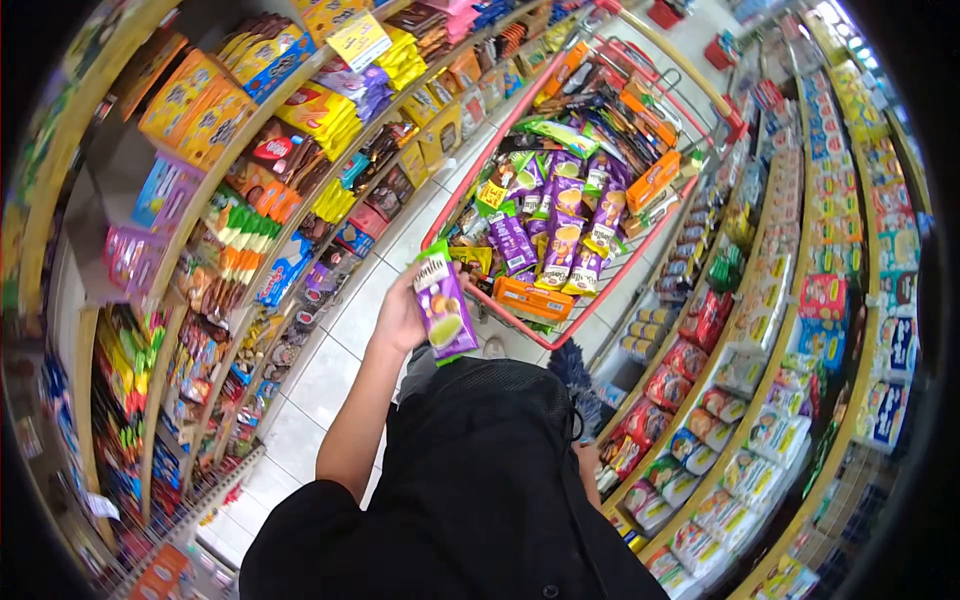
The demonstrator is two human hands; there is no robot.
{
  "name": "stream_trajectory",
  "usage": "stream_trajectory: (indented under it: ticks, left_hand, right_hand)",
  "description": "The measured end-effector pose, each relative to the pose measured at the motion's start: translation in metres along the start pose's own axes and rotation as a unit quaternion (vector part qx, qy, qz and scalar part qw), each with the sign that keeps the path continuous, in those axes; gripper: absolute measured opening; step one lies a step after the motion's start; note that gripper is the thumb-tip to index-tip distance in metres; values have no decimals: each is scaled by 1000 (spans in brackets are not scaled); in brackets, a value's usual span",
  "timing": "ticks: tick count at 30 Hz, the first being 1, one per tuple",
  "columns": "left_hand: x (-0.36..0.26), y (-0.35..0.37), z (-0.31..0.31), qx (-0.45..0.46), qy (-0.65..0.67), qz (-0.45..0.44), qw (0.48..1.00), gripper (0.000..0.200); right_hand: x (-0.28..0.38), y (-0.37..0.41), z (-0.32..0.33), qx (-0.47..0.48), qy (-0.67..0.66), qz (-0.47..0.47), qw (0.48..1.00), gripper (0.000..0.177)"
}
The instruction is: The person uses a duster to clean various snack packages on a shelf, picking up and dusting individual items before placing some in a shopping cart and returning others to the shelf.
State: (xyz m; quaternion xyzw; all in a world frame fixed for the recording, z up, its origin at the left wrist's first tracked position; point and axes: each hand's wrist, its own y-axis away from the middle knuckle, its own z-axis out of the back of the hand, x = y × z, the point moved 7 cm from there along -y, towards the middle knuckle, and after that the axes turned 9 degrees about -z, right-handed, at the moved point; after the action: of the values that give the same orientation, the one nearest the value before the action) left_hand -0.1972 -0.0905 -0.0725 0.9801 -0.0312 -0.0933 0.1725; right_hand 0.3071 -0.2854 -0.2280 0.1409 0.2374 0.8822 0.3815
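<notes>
My left hand (400,312) is wrapped around a purple and green snack packet (440,308), held upright at the near left corner of a shopping cart. The red-rimmed cart (512,322) is heaped with similar purple packets (566,235), orange boxes (533,298) and dark bars. Low on my right side, my right hand (588,468) shows only in part beside my black shirt. Its fingers appear closed at the lower end of a fluffy blue-grey duster (572,378), whose handle is mostly hidden.
Shelves (240,130) packed with chocolate and sweets curve along my left. On the right stand shelves of packaged goods (765,430). Between them runs a white tiled floor (340,330). Red baskets (720,50) sit beyond the cart.
</notes>
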Motion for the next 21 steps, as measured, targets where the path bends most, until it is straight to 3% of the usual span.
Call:
stream_trajectory:
  ticks: [4, 7, 9, 10, 13, 14, 15, 17, 21]
  left_hand:
    - [28, 33, 8, -57, -132, -59, 988, 45]
    - [35, 54, 2, -87, -31, -102, 990, 47]
    - [31, 72, -22, -4, 0, -142, 990, 57]
    - [30, 88, -35, -3, 29, -150, 988, 59]
    - [29, 135, -37, 26, 60, -220, 973, 57]
    - [31, 152, -32, -1, 64, -257, 964, 53]
    - [31, 169, -14, 27, 52, -273, 960, 49]
    - [41, 205, 27, -71, 60, -323, 942, 46]
    - [57, 279, 77, -110, 109, -406, 901, 49]
  right_hand:
    - [0, -37, 1, 60, 47, 59, 995, 49]
    - [1, -55, 7, 103, 103, 101, 984, 49]
    - [16, -65, 13, 122, 129, 145, 973, 48]
    - [33, -53, 26, 163, 167, 92, 968, 46]
    - [41, -102, -7, 141, 286, 250, 914, 44]
    - [49, -114, -13, 128, 320, 289, 893, 44]
    - [59, -111, -2, 150, 333, 304, 880, 44]
    - [87, -106, -4, 185, 341, 329, 861, 43]
    - [138, -101, -15, 133, 375, 434, 808, 42]
